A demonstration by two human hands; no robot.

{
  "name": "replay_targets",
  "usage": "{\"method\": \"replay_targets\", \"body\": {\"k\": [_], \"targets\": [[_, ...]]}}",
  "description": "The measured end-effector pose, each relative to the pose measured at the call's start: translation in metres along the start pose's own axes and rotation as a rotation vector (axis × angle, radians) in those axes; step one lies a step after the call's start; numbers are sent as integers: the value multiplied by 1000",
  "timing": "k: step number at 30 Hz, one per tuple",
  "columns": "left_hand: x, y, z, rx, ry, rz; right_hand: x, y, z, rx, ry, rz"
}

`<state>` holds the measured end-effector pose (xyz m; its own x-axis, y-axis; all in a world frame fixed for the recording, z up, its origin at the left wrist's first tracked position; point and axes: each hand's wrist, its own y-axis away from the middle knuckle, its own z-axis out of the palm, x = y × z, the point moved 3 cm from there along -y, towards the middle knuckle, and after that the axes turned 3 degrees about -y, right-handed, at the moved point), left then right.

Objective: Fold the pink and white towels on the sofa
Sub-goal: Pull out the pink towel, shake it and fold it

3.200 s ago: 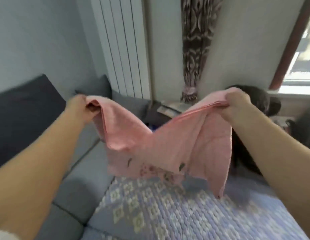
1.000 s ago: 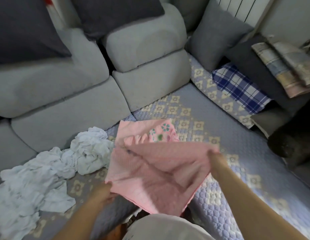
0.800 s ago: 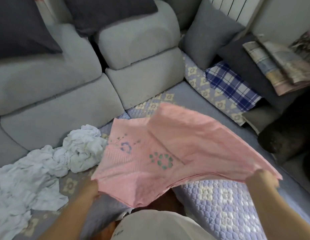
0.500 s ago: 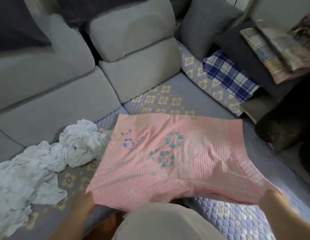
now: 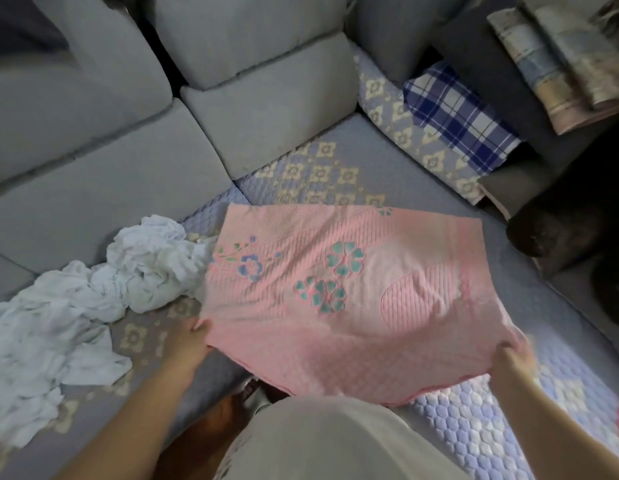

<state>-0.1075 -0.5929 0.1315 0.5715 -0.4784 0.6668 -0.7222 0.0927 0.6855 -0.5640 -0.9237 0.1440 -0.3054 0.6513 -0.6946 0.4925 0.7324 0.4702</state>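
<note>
A pink towel [image 5: 349,292] lies spread across the quilted seat cover [image 5: 474,420] of the sofa [image 5: 266,109], filling the middle of the frame. Its far edge rests flat on the cover, while the near edge, toward the bottom of the frame, is lifted slightly between two hands. The towel carries teal flower motifs near its centre and a blue flower toward its left side, with ribbed and dotted textures in the weave.

The left hand [image 5: 188,344], at lower left of centre, is closed around the towel's near left corner, fingers curled under the cloth. The right hand [image 5: 512,358], at lower right, pinches the near right corner in the same way, fingers wrapped over the hem. Both forearms reach in from the bottom edge of the frame.

Just left of the pink towel, touching its left edge, sits a crumpled heap of white towels [image 5: 76,317], trailing off toward the left edge of the frame.

Grey back cushions [image 5: 93,188] fill the upper left. At upper right a blue checked cloth [image 5: 460,123] lies on the cover, with a stack of folded striped fabric [image 5: 557,60] beyond it in the corner.
</note>
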Motion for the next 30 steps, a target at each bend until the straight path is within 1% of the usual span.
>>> {"method": "replay_targets", "body": {"k": [1, 3, 4, 5, 7, 9, 11, 13, 15, 17, 20, 23, 25, 27, 30], "targets": [[-2, 13, 15, -46, -23, -21, 1, 15, 11, -9, 8, -29], [-13, 40, 47, -168, -75, -5, 8, 51, 38, -93, 142, -123], [-21, 48, 61, -214, -36, -8, 11, 74, 50, -143, 205, -170], [-23, 60, 74, -248, -82, -10, 12, 96, 60, -199, 269, -229], [-26, 77, 95, -312, -225, 60, 15, 134, 76, -325, 306, -371], [-19, 94, 111, -365, -299, 163, 14, 174, 91, -458, 309, -542], [-7, 106, 124, -412, -335, 245, 13, 204, 104, -576, 285, -650], [4, 115, 135, -438, -342, 274, 6, 226, 113, -653, 307, -780], [12, 118, 137, -396, -340, 286, -1, 236, 117, -655, 343, -901], [15, 120, 135, -396, -319, 282, -8, 237, 117, -630, 324, -920], [14, 121, 131, -442, -401, 319, -8, 236, 114, -607, 271, -982], [16, 118, 131, -510, -477, 299, -3, 237, 110, -609, 231, -1081], [19, 116, 133, -548, -537, 288, -4, 237, 108, -616, 196, -1107], [23, 113, 134, -584, -550, 268, -9, 238, 107, -635, 169, -1147], [27, 108, 135, -627, -531, 236, -17, 243, 105, -645, 93, -1271]]}}
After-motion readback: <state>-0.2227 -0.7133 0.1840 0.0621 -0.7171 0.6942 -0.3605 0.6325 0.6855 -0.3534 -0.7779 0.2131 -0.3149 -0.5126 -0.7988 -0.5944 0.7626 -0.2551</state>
